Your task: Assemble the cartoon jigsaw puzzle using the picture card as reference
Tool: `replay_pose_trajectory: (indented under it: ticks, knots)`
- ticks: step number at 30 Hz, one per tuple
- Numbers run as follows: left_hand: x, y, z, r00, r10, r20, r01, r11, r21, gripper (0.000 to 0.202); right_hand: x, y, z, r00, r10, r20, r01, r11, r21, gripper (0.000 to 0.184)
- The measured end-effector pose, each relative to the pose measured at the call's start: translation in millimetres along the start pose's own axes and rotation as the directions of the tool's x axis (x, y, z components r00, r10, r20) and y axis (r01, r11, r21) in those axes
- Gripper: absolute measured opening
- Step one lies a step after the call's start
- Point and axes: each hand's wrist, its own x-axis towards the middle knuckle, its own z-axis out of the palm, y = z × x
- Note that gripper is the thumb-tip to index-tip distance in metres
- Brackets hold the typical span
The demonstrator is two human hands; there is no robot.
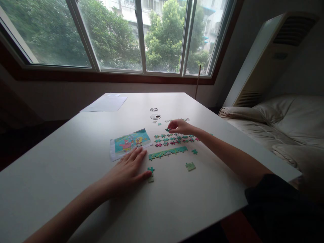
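My left hand (130, 167) lies flat with its fingers spread, fingertips on the lower edge of a cartoon picture sheet (133, 140). Its thumb touches a small joined pair of puzzle pieces (151, 169), partly covering them. Over the rows of loose jigsaw pieces (165, 139), my right hand (180, 127) is closed in a pinch on a teal puzzle piece (167, 129). A joined strip of puzzle (168, 153) lies below the rows. To its right are a single teal piece (194, 152) and a pale green joined bit (190, 166).
Two round metallic discs (155, 116) are set farther back on the white table (63, 148). A paper sheet (105, 103) lies at the far left corner. A pale sofa (298, 118) stands right of the table, and a window (116, 37) is behind it.
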Motion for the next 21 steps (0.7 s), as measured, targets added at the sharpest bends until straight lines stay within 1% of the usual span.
replay_pose_trajectory:
  ticks: [2,3,5,7,8,10,12,15,17,20,21]
  knots:
    - [-0.3,-1.0,0.1,1.0,-0.005,-0.001,0.005,1.0,0.0,0.076,-22.3,-3.6,-3.4,0.997,-0.055,0.057,0.048,0.993,0.111,0.029]
    - [-0.4,-0.9,0.0,1.0,-0.002,-0.025,0.002,1.0,0.0,0.075,-33.8,-4.3,-5.4,0.993,-0.064,0.096,0.049,0.986,0.157,0.03]
    - [-0.9,2.7,-0.9,0.991,0.022,-0.132,-0.021,1.0,0.005,0.069,-55.1,-3.2,-9.4,0.988,-0.068,0.139,0.035,0.974,0.226,0.031]
    - [-1.6,12.7,-2.5,0.962,0.067,-0.266,-0.063,0.998,0.022,0.059,-71.6,0.5,-13.1,0.987,-0.055,0.153,0.012,0.963,0.27,0.031]
    - [-2.1,20.4,-3.3,0.946,0.099,-0.309,-0.093,0.995,0.034,0.054,-77.6,2.7,-14.7,0.987,-0.047,0.155,-0.001,0.957,0.291,0.031]
    - [-3.7,40.2,-4.4,0.938,0.163,-0.307,-0.147,0.986,0.074,0.048,-85.4,5.7,-17.8,0.985,-0.032,0.171,-0.027,0.944,0.329,0.031]
    - [-5.5,62.3,-4.0,0.932,0.245,-0.268,-0.221,0.968,0.12,0.044,-89.1,5.2,-20.6,0.978,-0.039,0.204,-0.034,0.939,0.341,0.032]
    - [-6.8,91.3,-1.2,0.906,0.378,-0.189,-0.362,0.925,0.112,0.034,-92.9,-2.5,-24.1,0.967,-0.084,0.241,0.017,0.964,0.266,0.03]
    - [-5.3,105.3,1.0,0.891,0.425,-0.158,-0.419,0.905,0.075,0.03,-96.6,-9.4,-25.3,0.958,-0.102,0.267,0.052,0.981,0.188,0.028]
    - [0.0,119.9,3.5,0.871,0.468,-0.152,-0.472,0.881,0.008,0.032,-103.8,-16.2,-24.6,0.939,-0.088,0.333,0.053,0.992,0.113,0.029]
    - [2.1,123.7,4.2,0.862,0.48,-0.164,-0.488,0.873,-0.007,0.031,-106.0,-17.2,-23.8,0.933,-0.084,0.35,0.052,0.994,0.098,0.029]
